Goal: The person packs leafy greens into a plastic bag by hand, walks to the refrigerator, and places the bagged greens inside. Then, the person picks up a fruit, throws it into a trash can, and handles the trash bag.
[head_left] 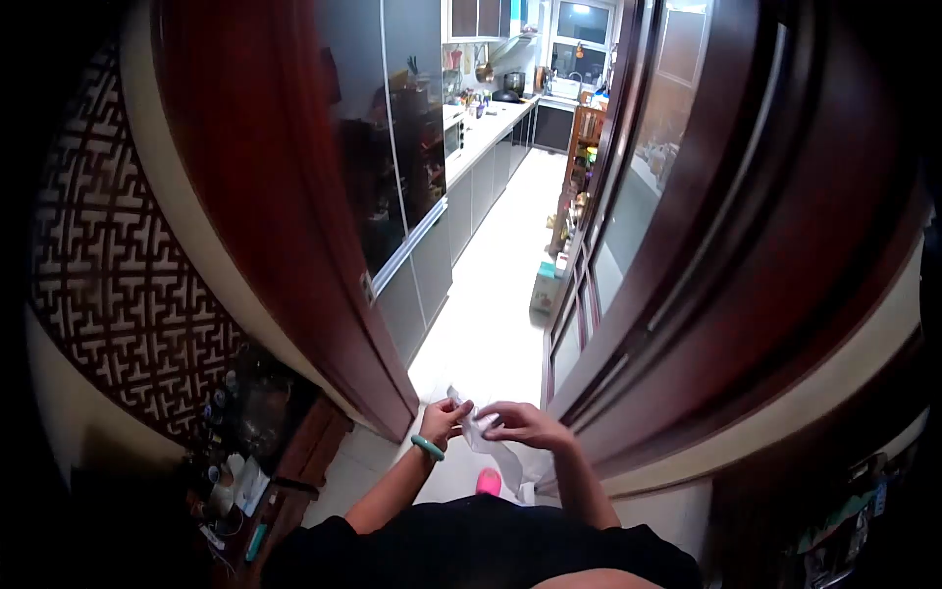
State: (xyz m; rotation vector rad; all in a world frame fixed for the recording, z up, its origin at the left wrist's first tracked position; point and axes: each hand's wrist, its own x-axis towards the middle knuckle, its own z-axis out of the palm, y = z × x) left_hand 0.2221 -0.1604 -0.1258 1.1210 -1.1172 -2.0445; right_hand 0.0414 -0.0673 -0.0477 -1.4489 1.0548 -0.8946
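Right now, a thin white sheet [502, 457] is being held low in front of the body, at the kitchen doorway. Its upper part is pinched between the thumb and fingers of the left hand [444, 423], and that wrist is ringed by a green bangle [429, 449]. Just beside it, the right hand [525, 426] is held over the sheet, fingers curled; whether they are closed on it cannot be told. Below, a pink shoe [489, 481] is glimpsed; beyond, the floor is flanked by a long counter [488, 126].
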